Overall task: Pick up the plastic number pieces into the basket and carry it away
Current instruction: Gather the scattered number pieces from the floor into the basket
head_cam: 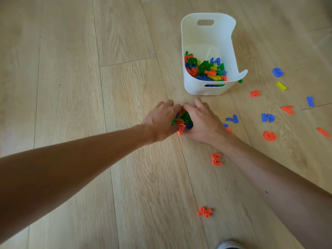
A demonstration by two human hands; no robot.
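A white plastic basket with cut-out handles stands on the wooden floor, its bottom holding several coloured number pieces. Just in front of it, my left hand and my right hand are cupped together around a bunch of green, yellow, blue and orange pieces, low over the floor. Loose pieces lie to the right: an orange 3, an orange 0, a blue 5, a blue 7, a blue 6, a yellow 1.
An orange sign piece lies near the bottom of the view, between my forearms. More pieces sit far right: an orange 7, a blue 1, an orange 1. A white-socked foot shows at the lower edge.
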